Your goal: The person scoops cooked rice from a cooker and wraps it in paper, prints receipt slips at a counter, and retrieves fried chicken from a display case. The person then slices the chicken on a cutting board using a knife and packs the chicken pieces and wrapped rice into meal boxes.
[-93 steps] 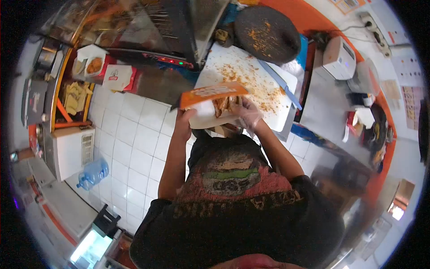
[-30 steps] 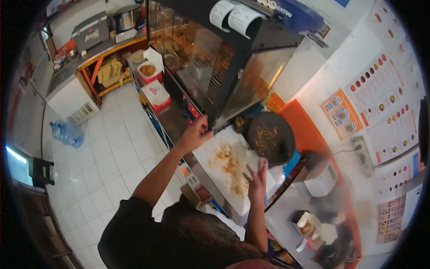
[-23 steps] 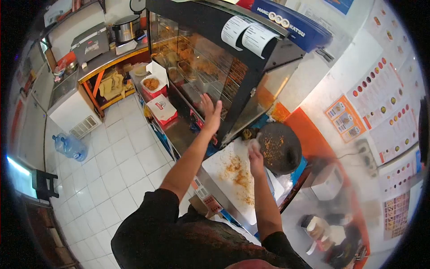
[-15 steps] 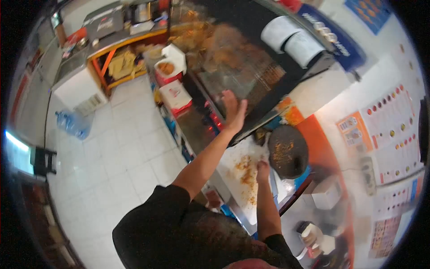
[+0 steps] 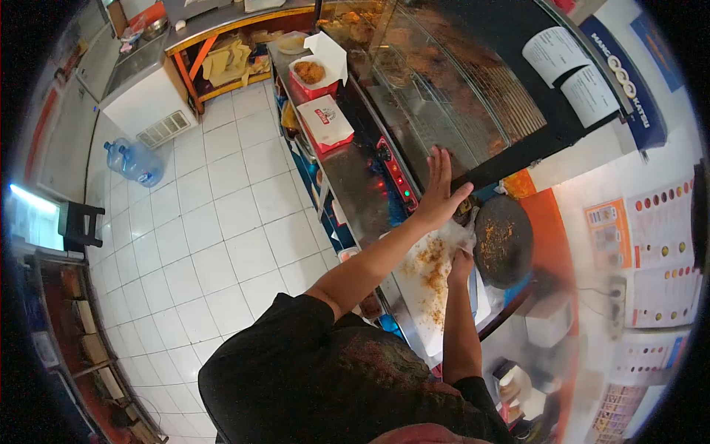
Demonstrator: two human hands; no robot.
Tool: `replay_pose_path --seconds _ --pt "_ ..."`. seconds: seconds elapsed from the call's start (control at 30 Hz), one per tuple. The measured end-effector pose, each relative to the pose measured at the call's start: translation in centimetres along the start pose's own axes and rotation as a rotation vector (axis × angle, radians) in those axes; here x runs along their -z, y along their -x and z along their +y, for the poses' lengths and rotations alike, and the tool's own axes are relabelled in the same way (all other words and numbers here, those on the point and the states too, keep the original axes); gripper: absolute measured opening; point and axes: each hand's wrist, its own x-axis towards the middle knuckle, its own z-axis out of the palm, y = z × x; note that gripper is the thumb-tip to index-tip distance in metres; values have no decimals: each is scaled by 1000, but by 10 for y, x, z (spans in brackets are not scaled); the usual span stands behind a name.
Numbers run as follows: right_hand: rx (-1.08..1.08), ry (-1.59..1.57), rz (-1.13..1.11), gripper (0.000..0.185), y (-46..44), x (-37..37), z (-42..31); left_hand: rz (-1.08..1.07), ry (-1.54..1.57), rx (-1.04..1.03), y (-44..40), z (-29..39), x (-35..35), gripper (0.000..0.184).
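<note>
My left hand (image 5: 441, 198) is bare and raised, its fingers spread, in front of the heated glass cabinet (image 5: 444, 89). It touches nothing that I can make out. Below and to its right, my right hand (image 5: 461, 260) is over the white cutting board (image 5: 425, 329), which is strewn with orange-brown crumbs (image 5: 435, 275). Thin clear plastic (image 5: 464, 235) is around or at its fingers, so their pose is hard to make out. Right beside this hand lies a dark round stone slab (image 5: 504, 243) with crumbs on it.
A closed red-and-white box (image 5: 326, 123) and an open box (image 5: 316, 74) with fried food stand on the counter left of the cabinet. Blue water bottles (image 5: 137, 163) lie on the tiled floor (image 5: 214, 214). A white device (image 5: 549, 320) stands at the right.
The orange box held three seconds ago is out of my hands. My left hand has moved from the board's edge toward the cabinet. The view has turned, shifting the cabinet right.
</note>
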Motion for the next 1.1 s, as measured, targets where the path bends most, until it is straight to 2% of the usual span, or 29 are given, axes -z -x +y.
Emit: replay_pose_path --seconds 0.03,0.07,0.13,0.2,0.27,0.3,0.37,0.4,0.43,0.47,0.5,0.57,0.63,0.7,0.77,0.83,0.87,0.93,1.1 --pt "61 -12 46 7 -6 -1 5 4 5 4 4 0 2 100" --pt "121 -22 93 11 -12 0 14 69 39 -68 11 -1 3 92" --pt "183 -11 60 16 -23 1 32 135 83 -135 31 -7 0 85" --pt "249 -3 28 21 -12 -1 21 230 -124 -343 63 -20 -12 59" --pt "271 -36 -263 12 32 -17 -27 109 -200 -522 90 -41 -44 42" --pt "271 -32 -255 12 32 -12 -20 -106 -203 -516 96 -56 -60 50" --pt "495 396 -202 17 36 4 8 -180 -273 -521 102 -89 -90 46" --pt "460 659 -321 22 33 21 8 -183 -260 -522 104 -108 -99 46" --pt "330 563 -268 30 46 18 2 -405 -464 -458 104 -127 -104 46" --pt "318 611 -210 33 55 19 1 -622 -670 -389 101 -144 -108 46" --pt "304 658 -151 36 65 24 2 -620 -663 -397 101 -156 -111 46" --pt "339 647 -160 38 78 41 11 -472 -481 -274 102 -174 -115 47" --pt "360 522 -111 36 94 52 20 -450 -516 -350 96 -181 -120 49" --pt "261 474 -27 35 116 55 14 -361 -633 -451 79 -179 -124 50" --pt "310 409 15 33 118 72 45 -446 -700 -459 56 -174 -132 55" --pt "191 358 53 34 135 72 42 -294 -792 -387 38 -192 -150 59" --pt "201 353 62 34 140 71 45 -369 -778 -305 30 -181 -147 61" --pt "115 234 74 37 151 74 51 -339 -779 -347 14 -177 -157 61" --pt "75 225 59 38 180 86 51 -292 -778 -472 -9 -199 -197 52"
